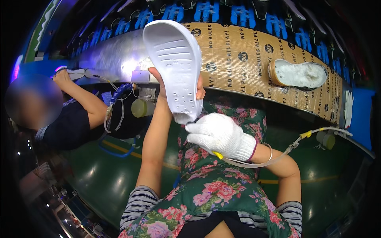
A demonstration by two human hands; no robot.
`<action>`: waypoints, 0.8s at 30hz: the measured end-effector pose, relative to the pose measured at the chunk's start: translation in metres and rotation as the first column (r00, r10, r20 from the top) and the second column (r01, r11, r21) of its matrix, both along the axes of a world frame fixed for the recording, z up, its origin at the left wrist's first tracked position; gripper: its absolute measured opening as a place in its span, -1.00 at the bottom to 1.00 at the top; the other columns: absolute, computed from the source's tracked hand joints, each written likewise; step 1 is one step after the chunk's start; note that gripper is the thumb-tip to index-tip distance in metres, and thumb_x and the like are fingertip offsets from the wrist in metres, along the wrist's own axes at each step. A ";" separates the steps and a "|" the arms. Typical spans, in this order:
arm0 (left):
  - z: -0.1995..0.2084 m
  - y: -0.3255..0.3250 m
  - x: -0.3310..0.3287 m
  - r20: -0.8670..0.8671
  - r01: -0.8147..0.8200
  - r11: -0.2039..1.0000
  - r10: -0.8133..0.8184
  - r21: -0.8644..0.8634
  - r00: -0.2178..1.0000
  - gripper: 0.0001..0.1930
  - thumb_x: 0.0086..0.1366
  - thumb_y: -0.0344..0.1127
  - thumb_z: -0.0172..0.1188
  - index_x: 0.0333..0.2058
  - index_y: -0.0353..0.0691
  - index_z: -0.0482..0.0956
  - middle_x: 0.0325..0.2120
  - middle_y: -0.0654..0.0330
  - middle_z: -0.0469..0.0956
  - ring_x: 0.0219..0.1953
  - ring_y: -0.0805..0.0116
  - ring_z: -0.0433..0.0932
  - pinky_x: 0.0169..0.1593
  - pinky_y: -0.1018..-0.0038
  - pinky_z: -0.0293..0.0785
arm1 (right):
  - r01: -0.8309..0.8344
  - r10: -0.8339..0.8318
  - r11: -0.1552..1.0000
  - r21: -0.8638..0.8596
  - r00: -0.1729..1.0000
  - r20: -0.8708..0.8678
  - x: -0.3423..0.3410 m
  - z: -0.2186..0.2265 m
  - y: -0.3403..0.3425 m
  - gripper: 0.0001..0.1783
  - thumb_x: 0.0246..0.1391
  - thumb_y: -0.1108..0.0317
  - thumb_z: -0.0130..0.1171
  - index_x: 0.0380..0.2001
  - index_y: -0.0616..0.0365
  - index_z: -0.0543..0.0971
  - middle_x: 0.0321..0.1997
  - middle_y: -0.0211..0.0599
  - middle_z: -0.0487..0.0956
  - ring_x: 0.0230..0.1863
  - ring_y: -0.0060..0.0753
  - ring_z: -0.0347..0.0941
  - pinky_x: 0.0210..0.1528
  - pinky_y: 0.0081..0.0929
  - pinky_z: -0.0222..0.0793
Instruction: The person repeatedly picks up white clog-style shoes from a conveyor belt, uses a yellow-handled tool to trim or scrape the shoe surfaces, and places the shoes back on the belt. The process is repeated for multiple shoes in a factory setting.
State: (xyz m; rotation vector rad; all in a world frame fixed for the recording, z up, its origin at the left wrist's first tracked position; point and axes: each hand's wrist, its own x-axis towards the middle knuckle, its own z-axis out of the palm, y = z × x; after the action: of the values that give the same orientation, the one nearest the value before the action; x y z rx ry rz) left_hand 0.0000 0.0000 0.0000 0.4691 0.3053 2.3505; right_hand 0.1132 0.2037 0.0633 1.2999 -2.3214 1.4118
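My bare left hand (162, 88) grips a white shoe sole (174, 59) by its sides. The sole is tilted up, its toe end away from me and its ribbed, holed inner face showing. At the heel end is my right hand (216, 133) in a white knitted glove, its fingers closed. A clear hose (246, 164) with a yellow clip runs under that wrist and into the hand. A greyish tip, seemingly brush bristles, shows against the heel; the glove covers the rest of the tool.
On the cardboard-covered bench (234, 73) lies another sole (300, 74) with a whitish inside and tan edge. Blue racks (206, 12) with dark shoes line the far side. A white glove (349, 109) hangs at right. At left, a co-worker's arm (85, 95) reaches to the bench.
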 end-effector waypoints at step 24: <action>-0.007 -0.008 -0.039 0.039 -0.033 0.951 0.047 -0.308 0.998 0.14 0.27 0.71 -0.39 0.38 -0.27 0.28 -0.01 -0.16 0.62 -0.15 -0.05 0.73 -0.17 0.05 0.75 | 0.321 0.007 0.909 -0.267 0.626 0.780 -0.025 0.019 0.019 -0.87 0.01 0.56 0.43 -0.31 0.23 0.77 -0.12 -0.15 0.78 -0.10 -0.40 0.70 0.02 -0.42 0.59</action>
State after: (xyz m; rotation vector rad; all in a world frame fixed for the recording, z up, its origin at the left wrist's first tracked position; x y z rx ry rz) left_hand -0.0389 -0.0076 -0.0067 0.2588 0.6531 2.2938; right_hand 0.0883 0.2226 0.0823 0.3470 -2.2590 2.5555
